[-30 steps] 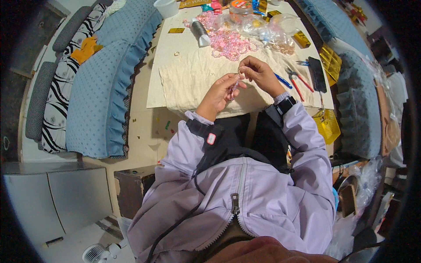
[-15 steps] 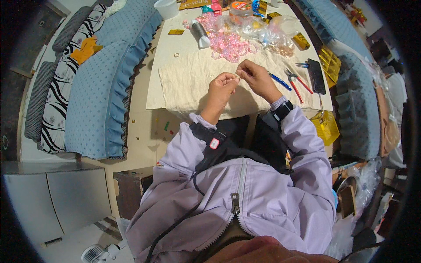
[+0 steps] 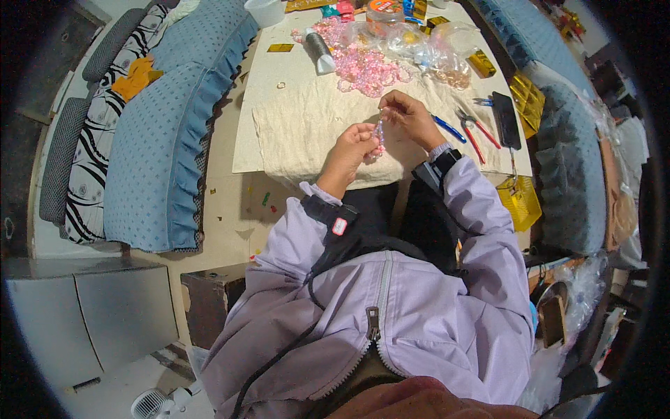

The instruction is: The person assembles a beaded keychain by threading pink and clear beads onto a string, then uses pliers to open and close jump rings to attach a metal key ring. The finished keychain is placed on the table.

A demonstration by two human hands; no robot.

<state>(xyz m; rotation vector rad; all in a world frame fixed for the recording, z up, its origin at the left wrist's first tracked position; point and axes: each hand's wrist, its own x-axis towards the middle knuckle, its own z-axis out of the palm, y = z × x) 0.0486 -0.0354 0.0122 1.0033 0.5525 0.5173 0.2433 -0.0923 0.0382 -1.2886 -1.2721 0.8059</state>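
Note:
My left hand [image 3: 352, 145] and my right hand [image 3: 407, 117] meet over a cream cloth [image 3: 307, 119] on the low table. Between their fingertips hangs a short string of pink beads [image 3: 379, 133]; both hands pinch it. A heap of pink beads [image 3: 363, 59] lies farther back on the cloth. A black watch [image 3: 438, 162] sits on my right wrist, and lilac jacket sleeves cover both arms.
Blue-handled pliers [image 3: 450, 128], red-handled pliers [image 3: 474, 133] and a black phone [image 3: 506, 119] lie to the right. A spool [image 3: 321, 54], clear bags [image 3: 433, 52] and gold boxes [image 3: 520, 202] surround the work. Blue cushioned seats [image 3: 160, 140] flank the table.
Both hands have shifted slightly on the bead string, the left hand rising closer to the right; the string now hangs between the fingertips.

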